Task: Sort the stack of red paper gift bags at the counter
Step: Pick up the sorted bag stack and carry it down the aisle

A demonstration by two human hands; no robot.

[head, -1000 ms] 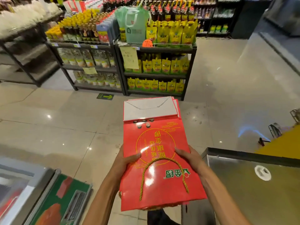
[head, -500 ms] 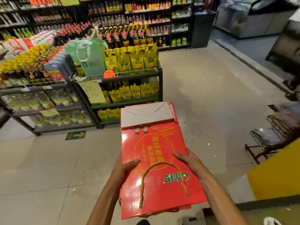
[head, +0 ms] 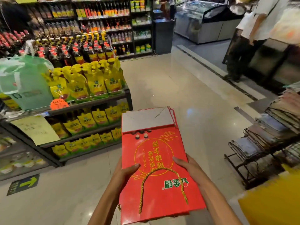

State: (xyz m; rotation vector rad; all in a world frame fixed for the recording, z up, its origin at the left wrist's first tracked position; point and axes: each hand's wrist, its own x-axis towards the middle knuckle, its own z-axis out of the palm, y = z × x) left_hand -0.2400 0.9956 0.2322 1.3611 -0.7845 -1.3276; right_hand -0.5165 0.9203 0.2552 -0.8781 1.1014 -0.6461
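Shop floor [head: 170, 88] behind; both hands, left hand [head: 125, 172] and right hand [head: 190, 168], grip flat glossy paper bags [head: 155, 159], fingers hidden beneath.

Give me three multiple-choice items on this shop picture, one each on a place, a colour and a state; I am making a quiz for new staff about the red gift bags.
1. Where are the yellow pouches?
A. On the shelf rack to the left of the bags
B. On the floor
C. In the wire rack at right

2. What colour is the cord handle lying on the top bag?
A. White
B. Gold
C. Black

3. How is the stack of red gift bags held?
A. By one hand, hanging from the handle
B. Lying on a counter, untouched
C. Flat, gripped at both side edges by the left hand and the right hand

Answers: 1 A, the pouches fill the left rack's shelves. 2 B, the twisted cord is golden. 3 C, a thumb presses the top bag from each side.
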